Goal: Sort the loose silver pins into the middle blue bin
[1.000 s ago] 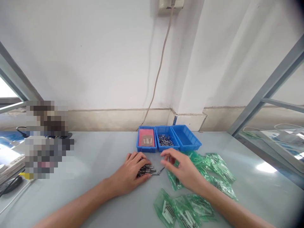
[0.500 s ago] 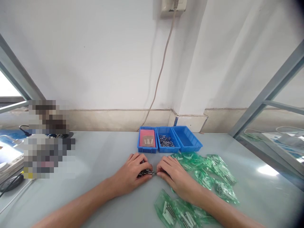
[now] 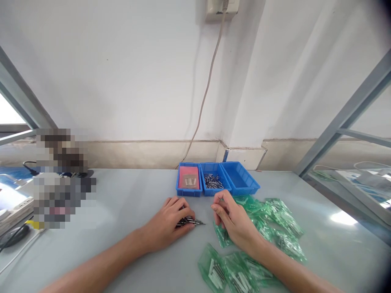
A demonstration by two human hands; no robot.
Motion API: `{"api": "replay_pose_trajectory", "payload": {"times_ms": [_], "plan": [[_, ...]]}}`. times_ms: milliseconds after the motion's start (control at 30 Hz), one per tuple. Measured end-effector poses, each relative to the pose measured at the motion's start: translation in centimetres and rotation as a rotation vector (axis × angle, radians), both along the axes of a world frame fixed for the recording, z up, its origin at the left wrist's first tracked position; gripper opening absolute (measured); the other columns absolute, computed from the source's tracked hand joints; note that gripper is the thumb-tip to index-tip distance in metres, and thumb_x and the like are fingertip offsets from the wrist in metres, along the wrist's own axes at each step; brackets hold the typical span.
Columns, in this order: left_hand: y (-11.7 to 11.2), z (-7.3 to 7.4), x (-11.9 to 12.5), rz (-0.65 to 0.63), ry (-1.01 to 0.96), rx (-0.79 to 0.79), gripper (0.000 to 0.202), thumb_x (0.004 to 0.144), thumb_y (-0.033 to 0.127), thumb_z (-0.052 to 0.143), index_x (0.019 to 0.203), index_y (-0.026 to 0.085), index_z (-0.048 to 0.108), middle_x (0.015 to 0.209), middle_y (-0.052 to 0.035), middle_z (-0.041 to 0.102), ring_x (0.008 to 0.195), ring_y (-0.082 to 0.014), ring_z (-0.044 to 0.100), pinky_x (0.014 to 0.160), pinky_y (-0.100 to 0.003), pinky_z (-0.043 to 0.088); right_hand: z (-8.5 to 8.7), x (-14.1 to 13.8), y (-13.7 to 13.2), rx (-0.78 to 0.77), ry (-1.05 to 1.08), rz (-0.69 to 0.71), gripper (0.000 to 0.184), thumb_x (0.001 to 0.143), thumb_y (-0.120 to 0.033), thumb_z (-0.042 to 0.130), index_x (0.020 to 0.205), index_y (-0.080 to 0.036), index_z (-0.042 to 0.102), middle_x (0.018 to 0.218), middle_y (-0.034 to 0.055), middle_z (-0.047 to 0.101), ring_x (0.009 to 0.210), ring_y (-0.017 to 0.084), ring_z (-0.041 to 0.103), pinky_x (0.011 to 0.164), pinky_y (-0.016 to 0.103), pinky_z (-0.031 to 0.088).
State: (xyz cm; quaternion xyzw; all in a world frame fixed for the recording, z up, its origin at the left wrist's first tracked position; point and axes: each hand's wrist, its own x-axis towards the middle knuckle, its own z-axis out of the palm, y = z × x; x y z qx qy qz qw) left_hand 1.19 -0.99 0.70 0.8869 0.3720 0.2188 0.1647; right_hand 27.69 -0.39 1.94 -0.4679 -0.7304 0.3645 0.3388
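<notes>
Left hand (image 3: pixel 170 223) palm-down, cupped; right hand (image 3: pixel 233 221) aloft, fingers (image 3: pixel 217 208) curled together.

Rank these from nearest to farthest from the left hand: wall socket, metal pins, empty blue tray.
1. metal pins: under the left hand.
2. empty blue tray: beyond, to the right.
3. wall socket: high on the wall.

Three bins in a row mid-frame, hands and bags before them on the table (image 3: pixel 128 203).

The left bin (image 3: pixel 188 193), middle bin (image 3: pixel 215 192) and right bin (image 3: pixel 240 179) stand side by side, touching, near the wall behind. Just below them, at centre frame, the left hand (image 3: pixel 169 226) lies on a pile of pins (image 3: pixel 189 221); the right hand (image 3: pixel 233 219) is just to its right, over the bags (image 3: pixel 275 224) that spread from centre right down to the lower middle. A cable (image 3: pixel 207 85) climbs the wall from behind the left bin to the top centre.
</notes>
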Motion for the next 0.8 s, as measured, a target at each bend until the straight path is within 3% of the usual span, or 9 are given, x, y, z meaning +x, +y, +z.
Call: {"api": "replay_pose_trajectory", "payload": {"times_ms": [133,267,433,533,667,800], "plan": [[0.1,-0.1,0.0,-0.003,0.005,0.000,0.010,0.108,0.029,0.065,0.118,0.026,0.067,0.115,-0.0036,0.062,0.108,-0.0238,0.054,0.099,-0.039,0.043,0.2,0.1,0.2,0.014,-0.012,0.004,0.022,0.111,-0.043,0.044,0.099,-0.027,0.053,0.057,-0.0084,0.049,0.054,0.017,0.048,0.057,0.028,0.035],[0.0,-0.2,-0.1,0.000,0.012,0.004,0.010,0.108,0.030,0.065,0.117,0.026,0.067,0.114,-0.0042,0.062,0.108,-0.0244,0.055,0.099,-0.040,0.043,-0.1,0.2,0.3,0.044,-0.035,0.029,0.029,0.113,-0.041,0.039,0.099,-0.025,0.059,0.061,-0.0058,0.051,0.058,0.017,0.050,0.060,0.029,0.038],[0.0,-0.1,-0.1,-0.008,0.007,-0.009,0.011,0.109,0.030,0.065,0.118,0.026,0.066,0.114,-0.0042,0.062,0.108,-0.0242,0.055,0.099,-0.040,0.045,-0.7,0.3,0.3,0.109,-0.011,0.014,0.036,0.116,-0.042,0.031,0.118,-0.027,0.064,0.081,-0.0002,0.064,0.067,0.018,0.057,0.066,0.031,0.047],[0.0,-0.1,-0.1,-0.012,-0.001,-0.005,0.011,0.109,0.030,0.064,0.118,0.025,0.066,0.115,-0.0049,0.062,0.108,-0.0245,0.055,0.099,-0.040,0.046,-0.9,0.4,0.5,0.146,0.005,0.000,0.033,0.115,-0.038,0.035,0.128,-0.028,0.064,0.100,0.0038,0.071,0.082,0.020,0.065,0.077,0.033,0.054],[0.0,-0.1,-0.1,-0.010,-0.009,-0.007,0.011,0.109,0.030,0.064,0.119,0.025,0.066,0.115,-0.0053,0.062,0.109,-0.0249,0.055,0.099,-0.040,0.046,-0.7,0.5,0.8,0.220,-0.023,-0.017,0.025,0.111,-0.032,0.046,0.119,-0.028,0.069,0.114,0.0055,0.074,0.107,0.024,0.068,0.094,0.037,0.053],[0.0,-0.1,-0.1,-0.009,-0.004,-0.014,0.012,0.109,0.032,0.063,0.119,0.025,0.067,0.115,-0.0054,0.062,0.108,-0.0248,0.055,0.098,-0.040,0.047,-0.2,0.5,0.7,0.184,-0.022,-0.039,0.024,0.112,-0.035,0.048,0.111,-0.027,0.070,0.108,0.0040,0.075,0.098,0.023,0.069,0.090,0.035,0.052]]}}
